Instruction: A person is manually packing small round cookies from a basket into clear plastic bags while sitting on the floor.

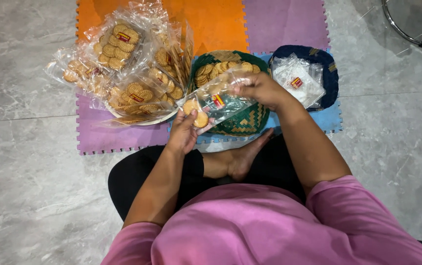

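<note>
Sitting cross-legged on the grey marble-look floor (pixel 29 196), you face a patch of foam puzzle mats (pixel 289 22) in orange, purple and blue, which carries everything you are working with. At the left of the mats, a heap of filled clear bags (pixel 122 68) of round golden biscuits spreads over a pale tray whose rim only just shows beneath it. Straight ahead of you stands a green woven basket (pixel 243 122) with a tan pattern on its side, holding loose biscuits (pixel 218 68) piled towards its far edge. To the right of it, touching or nearly so, a dark blue basket (pixel 329 78) holds a stack of empty clear bags (pixel 297 81), each with a small red and yellow label. At the top right corner, part of a metal ring stand (pixel 409 27) rests on the floor, well apart from the mats.

Between your hands, above the near rim of the green basket, you hold a clear plastic bag (pixel 218 100) lying roughly level, mouth towards your left. Your right hand (pixel 262 88) is closed around its right end, fingers curled over the plastic. Your left hand (pixel 184 130) is partly closed at the bag's mouth, thumb and fingers pinching a pair of biscuits (pixel 195 113) at the opening; whether they are fully inside the plastic you cannot tell from here.
</note>
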